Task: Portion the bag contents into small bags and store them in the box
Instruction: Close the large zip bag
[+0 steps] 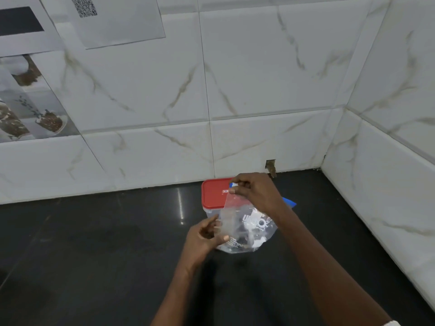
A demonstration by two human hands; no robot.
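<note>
Hanging over black counter [94, 243], small clear bag [231, 209]: right hand [256, 194] is pinching its 12 o'clock edge, left hand [203, 236] its 7 o'clock edge. Larger filled bag [256, 231] at 4 o'clock, print blurred; red-lidded box [214, 194] at 11, label illegible.

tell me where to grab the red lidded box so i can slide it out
Take the box by its left wall, just under the red lid, coming from the left. That side shows bare and upright, while the filled bag sits in front of it and the small bag, held by the left hand and right hand, covers its right part.
</note>
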